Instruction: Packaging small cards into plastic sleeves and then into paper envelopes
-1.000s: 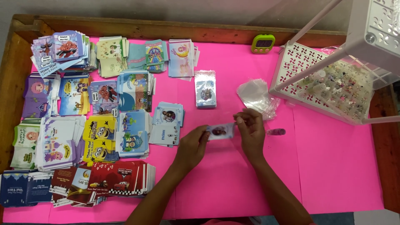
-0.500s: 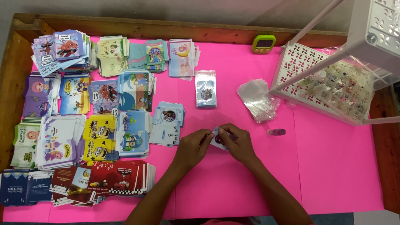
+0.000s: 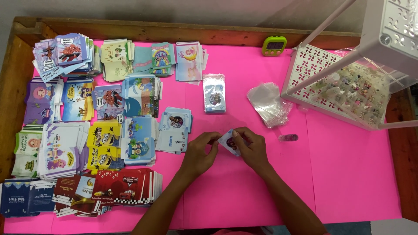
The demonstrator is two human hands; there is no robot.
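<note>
Left hand: fingertips pinch the left edge of the card
Right hand: fingers curled over the card's right side, thumb and forefinger pressed on it
Card: small, pale with a dark round picture, tilted, held between both hands just above the pink sheet — near its middle
Sleeves: loose heap of clear plastic, up and right of the card, well apart
Packed stack: wrapped cards, straight up from the card, left of the sleeves
Tube: small, pinkish, lying flat just right of the right hand
Rack: white, perforated, far right of the card — small items on its tray
Timer: green, at the sheet's top edge
Card piles: many printed stacks, all left of the card
</note>
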